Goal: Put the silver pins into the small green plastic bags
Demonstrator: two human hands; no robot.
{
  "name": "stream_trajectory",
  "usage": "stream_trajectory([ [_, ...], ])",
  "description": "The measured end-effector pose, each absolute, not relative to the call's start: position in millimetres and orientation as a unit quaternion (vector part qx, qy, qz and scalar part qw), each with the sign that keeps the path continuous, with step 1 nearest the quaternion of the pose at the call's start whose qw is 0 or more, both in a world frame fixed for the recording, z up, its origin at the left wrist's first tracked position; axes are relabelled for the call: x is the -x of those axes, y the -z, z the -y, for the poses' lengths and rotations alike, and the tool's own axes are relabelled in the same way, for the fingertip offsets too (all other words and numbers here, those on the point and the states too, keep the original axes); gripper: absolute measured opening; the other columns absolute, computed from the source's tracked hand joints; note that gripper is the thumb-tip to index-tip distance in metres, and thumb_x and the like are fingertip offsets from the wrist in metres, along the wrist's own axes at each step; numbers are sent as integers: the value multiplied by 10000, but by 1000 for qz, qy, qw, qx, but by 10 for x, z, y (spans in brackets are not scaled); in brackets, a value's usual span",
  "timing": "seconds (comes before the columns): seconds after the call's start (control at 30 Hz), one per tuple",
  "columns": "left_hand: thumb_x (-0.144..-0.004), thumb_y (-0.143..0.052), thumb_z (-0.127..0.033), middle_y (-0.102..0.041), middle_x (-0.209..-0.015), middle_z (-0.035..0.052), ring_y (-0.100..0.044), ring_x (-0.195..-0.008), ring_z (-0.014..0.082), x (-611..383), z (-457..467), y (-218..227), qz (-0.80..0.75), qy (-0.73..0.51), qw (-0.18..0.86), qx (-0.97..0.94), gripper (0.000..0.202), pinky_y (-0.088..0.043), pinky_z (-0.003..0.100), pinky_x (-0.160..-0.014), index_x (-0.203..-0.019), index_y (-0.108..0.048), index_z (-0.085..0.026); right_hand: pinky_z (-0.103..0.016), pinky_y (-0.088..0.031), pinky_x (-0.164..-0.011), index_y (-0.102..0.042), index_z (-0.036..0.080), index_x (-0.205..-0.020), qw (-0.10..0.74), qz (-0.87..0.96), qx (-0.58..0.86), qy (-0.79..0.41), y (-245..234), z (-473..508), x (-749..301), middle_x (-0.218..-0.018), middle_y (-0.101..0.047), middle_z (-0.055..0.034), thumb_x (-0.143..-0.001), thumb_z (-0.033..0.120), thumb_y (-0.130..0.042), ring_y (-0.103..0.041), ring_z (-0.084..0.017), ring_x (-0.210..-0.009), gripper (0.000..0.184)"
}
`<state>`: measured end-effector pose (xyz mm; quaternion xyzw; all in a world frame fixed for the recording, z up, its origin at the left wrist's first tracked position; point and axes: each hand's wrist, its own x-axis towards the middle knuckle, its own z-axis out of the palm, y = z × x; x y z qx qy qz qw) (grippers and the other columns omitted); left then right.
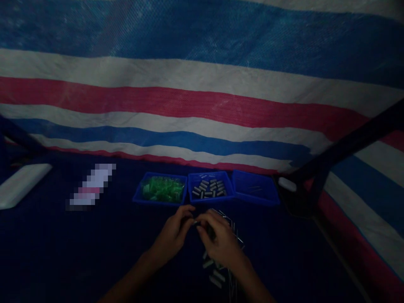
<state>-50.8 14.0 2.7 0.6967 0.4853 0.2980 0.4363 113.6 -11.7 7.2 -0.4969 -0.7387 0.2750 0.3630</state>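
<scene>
My left hand [175, 229] and my right hand [219, 237] meet in the middle, just in front of the blue trays. Thumb and fingers of each are pinched together around a tiny pale piece [196, 222], too small and dim to name. A dark patch shows within the curl of my right hand; I cannot tell what it is. Beneath and beside that hand lie several thin metal rods [240, 240]. Several short grey cylindrical pieces [217, 277] are scattered on the dark blue table [126, 244] near my right wrist.
A blue tray [138, 198] contains green plastic pieces [162, 188]. The middle tray [192, 198] holds short grey cylinders [208, 187]; the right tray [268, 191] holds a few thin rods. A white object [23, 185] lies far left, a small white one [287, 184] at right. Striped sheeting [189, 101] hangs behind.
</scene>
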Motion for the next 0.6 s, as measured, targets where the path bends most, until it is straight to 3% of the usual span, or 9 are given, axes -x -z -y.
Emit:
stream_trajectory([
  [0.2,-855,-413,-276,-624,-870,35,-588,-802,129,516,-128,-6,-468,-300,466,-689,248,-458,247,-738,-1081,-450,-183,-203,-433,-570,-587,182,-874,406,631,509,-421,-39,24,-1165,-685,-577,16,-763,189,-535,-544,-96,-611,123],
  [0.47,-848,-427,-272,-599,-896,28,-576,-810,132,515,-101,28,-455,-321,494,-668,207,-452,232,-709,-1032,-455,-182,-221,-424,-578,-589,192,-786,431,658,486,-380,-161,59,-1137,-733,-576,-2,-759,167,-535,-537,-108,-638,66],
  [0.6,-853,-415,-254,-581,-850,-9,-565,-780,119,473,-112,-38,-447,-333,509,-656,156,-441,216,-694,-998,-440,-204,-250,-435,-644,-559,201,-651,469,670,453,-355,-93,98,-1074,-808,-575,-16,-789,128,-445,-562,-129,-738,193],
])
